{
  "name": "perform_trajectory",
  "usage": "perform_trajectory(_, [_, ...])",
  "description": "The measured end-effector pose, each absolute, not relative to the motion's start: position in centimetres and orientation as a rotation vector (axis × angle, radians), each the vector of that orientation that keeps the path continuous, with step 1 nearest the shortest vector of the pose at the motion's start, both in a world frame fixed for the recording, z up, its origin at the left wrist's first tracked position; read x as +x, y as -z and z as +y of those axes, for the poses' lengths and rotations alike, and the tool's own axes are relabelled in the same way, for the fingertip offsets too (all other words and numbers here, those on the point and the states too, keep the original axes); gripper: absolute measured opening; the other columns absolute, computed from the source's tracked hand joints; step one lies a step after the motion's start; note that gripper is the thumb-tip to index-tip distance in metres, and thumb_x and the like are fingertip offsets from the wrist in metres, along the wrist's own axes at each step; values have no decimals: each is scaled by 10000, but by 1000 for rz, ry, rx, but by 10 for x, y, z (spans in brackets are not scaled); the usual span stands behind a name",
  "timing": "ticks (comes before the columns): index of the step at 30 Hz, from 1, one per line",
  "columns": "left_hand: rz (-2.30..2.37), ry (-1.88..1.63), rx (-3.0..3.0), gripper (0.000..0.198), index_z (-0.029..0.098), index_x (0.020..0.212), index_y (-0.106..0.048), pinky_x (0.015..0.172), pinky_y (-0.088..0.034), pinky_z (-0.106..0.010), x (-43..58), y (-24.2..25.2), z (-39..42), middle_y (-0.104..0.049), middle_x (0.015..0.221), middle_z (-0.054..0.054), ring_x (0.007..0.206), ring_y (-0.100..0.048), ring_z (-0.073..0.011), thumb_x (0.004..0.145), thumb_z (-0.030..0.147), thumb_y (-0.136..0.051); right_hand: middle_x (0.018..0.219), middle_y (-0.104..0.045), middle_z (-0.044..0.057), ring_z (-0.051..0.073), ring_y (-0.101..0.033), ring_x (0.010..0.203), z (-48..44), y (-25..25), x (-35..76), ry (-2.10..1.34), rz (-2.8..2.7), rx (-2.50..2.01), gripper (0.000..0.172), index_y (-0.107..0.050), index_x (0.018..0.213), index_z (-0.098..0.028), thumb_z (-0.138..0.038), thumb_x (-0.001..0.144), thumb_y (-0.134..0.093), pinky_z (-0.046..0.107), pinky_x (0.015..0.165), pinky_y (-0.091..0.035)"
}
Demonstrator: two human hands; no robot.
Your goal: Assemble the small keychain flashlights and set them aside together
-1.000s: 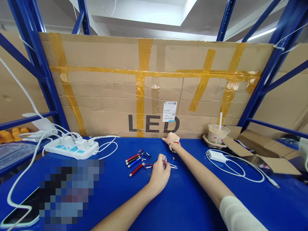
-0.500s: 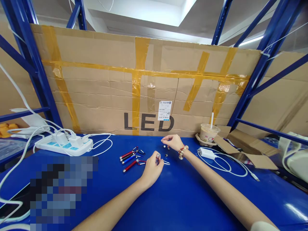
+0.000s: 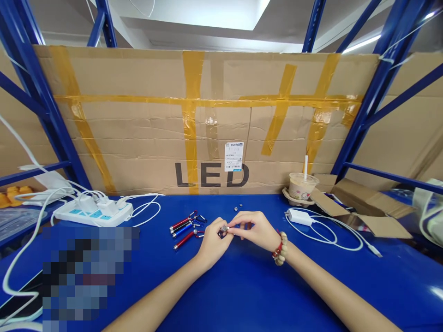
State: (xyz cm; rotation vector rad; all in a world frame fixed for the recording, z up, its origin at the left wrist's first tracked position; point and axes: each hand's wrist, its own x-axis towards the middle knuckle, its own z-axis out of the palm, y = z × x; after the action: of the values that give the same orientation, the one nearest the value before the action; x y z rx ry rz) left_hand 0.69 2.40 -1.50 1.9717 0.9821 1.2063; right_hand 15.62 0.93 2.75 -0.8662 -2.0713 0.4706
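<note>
My left hand [image 3: 215,242] is wrapped round a small keychain flashlight [image 3: 224,228], its silver end showing above the fingers and most of its body hidden. My right hand [image 3: 254,227] meets it there, thumb and forefinger pinched at that end on what looks like a small button cell, largely covered by the fingertips. Beyond the hands, two small silver button cells [image 3: 236,209] lie on the blue table. Left of my left hand lie several slim keychain flashlights: a red one [image 3: 183,240], a blue one [image 3: 182,230], and another red one [image 3: 179,222] beside a black one, with clips attached.
A white power strip [image 3: 93,213] with plugs and cables stands at the left. To the right are a white adapter [image 3: 299,216] with its cable, a drink cup [image 3: 302,186] with a straw, and an opened cardboard box [image 3: 370,207]. A cardboard wall [image 3: 145,138] closes the back.
My right hand has come from the small parts on the table back to my left hand, touching the flashlight's end. Fewer small parts lie beyond the hands.
</note>
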Motion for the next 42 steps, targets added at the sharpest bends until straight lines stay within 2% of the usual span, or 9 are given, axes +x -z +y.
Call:
perform_trajectory(6, [959, -1224, 2009, 163, 152, 524, -322, 526, -255, -212, 8, 12, 21, -346, 588, 16, 565, -338, -92, 655, 138, -419, 784, -658, 15, 74, -584, 650, 8, -24, 159, -140, -2175, -725, 140, -668, 828, -183, -268, 798, -562, 163, 576, -437])
perform_trajectory(15, [961, -1229, 2067, 134, 158, 543, -310, 539, -266, -213, 7, 13, 20, -374, 617, 7, 583, -362, -99, 615, 84, -395, 835, -666, -31, 29, -601, 659, -1, -29, 160, 317, -2323, -701, 192, -643, 868, -208, -255, 866, -457, 148, 519, -376])
perform_trajectory(23, [968, -1188, 2140, 141, 156, 548, -295, 534, -271, -211, 7, 18, 23, -390, 642, 0, 595, -378, -102, 589, 45, -371, 804, -652, -37, 44, -572, 586, 0, -23, 157, 397, -2399, -875, 192, -649, 850, -229, -297, 845, -469, 191, 483, -310])
perform_trajectory(29, [935, -1177, 2108, 153, 149, 512, -298, 530, -269, -212, 7, 18, 25, -387, 630, -1, 588, -373, -95, 577, 39, -382, 796, -652, -36, 32, -563, 578, -2, -26, 156, 378, -2368, -845, 195, -643, 837, -221, -287, 848, -460, 179, 498, -319])
perform_trajectory(35, [899, -1261, 1967, 329, 151, 480, -242, 529, -274, -220, 7, 11, 23, -374, 623, 1, 556, -338, -79, 711, 201, -472, 659, -629, -42, 24, -502, 487, 0, -33, 165, 385, -2141, -950, 227, -654, 744, -219, -342, 821, -480, 160, 500, -335])
perform_trajectory(42, [934, -1262, 2019, 354, 151, 479, -213, 558, -298, -225, 10, 9, 20, -399, 637, -7, 562, -366, -79, 722, 224, -460, 867, -627, -38, 64, -564, 602, 25, -32, 189, 321, -2085, -1551, 198, -653, 880, -282, -369, 813, -488, 184, 468, -295])
